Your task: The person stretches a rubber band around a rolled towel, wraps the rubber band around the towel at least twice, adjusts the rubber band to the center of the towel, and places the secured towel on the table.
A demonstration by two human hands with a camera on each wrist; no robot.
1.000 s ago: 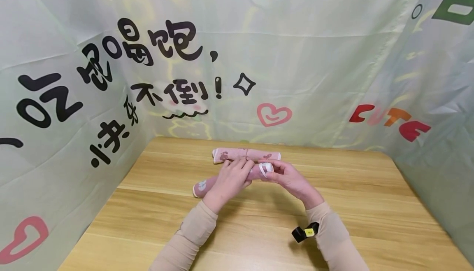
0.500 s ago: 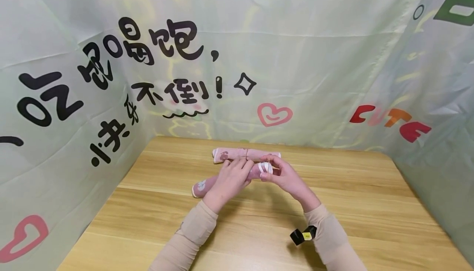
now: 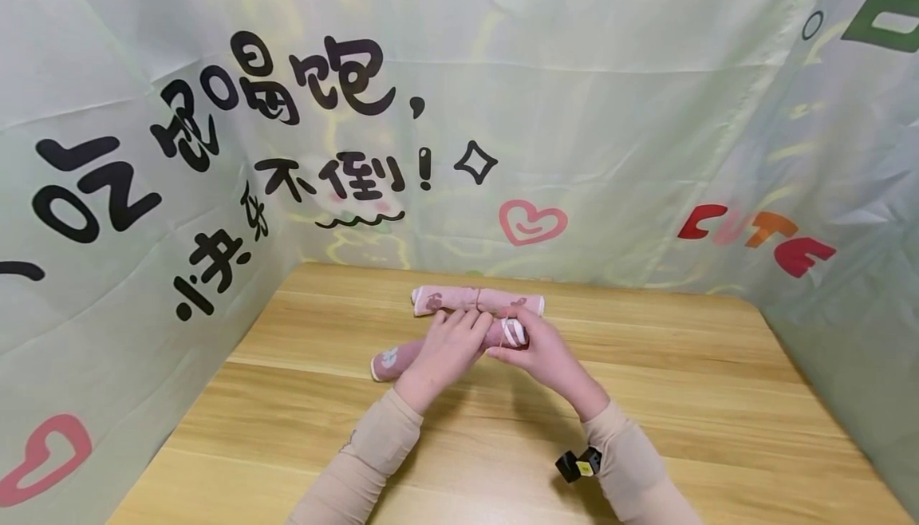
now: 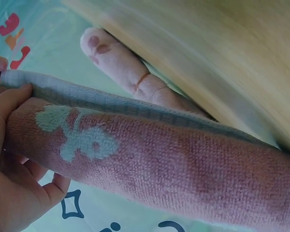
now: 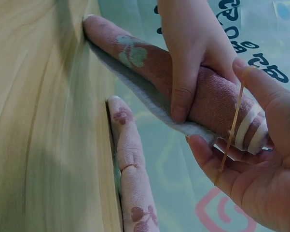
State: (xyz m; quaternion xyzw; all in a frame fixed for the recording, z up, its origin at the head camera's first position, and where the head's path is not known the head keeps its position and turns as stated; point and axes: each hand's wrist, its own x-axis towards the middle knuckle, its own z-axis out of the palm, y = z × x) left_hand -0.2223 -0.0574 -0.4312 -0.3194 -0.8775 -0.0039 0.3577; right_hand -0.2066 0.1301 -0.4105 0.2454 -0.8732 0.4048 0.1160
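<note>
A dark pink rolled towel (image 3: pixel 402 357) with white stripes at its right end lies slantwise in the head view. My left hand (image 3: pixel 447 345) grips the middle of the roll; its thumb presses a loose edge (image 5: pixel 154 107) in the right wrist view. My right hand (image 3: pixel 546 356) is at the striped end. A thin tan rubber band (image 5: pixel 235 118) is stretched between my right thumb and fingers, across the roll near the stripes. Part of the band is hidden behind the towel. The left wrist view shows a pale bow pattern (image 4: pixel 91 140) on the towel.
Behind lies a light pink rolled towel (image 3: pixel 445 300) with a band round its middle. Both rolls are on a wooden table (image 3: pixel 682 397), walled by printed curtains (image 3: pixel 617 134). A black device (image 3: pixel 578 465) is strapped to the right wrist.
My right hand has moved left along the dark pink roll, bringing the stretched rubber band over its striped end. My left hand keeps nearly the same place.
</note>
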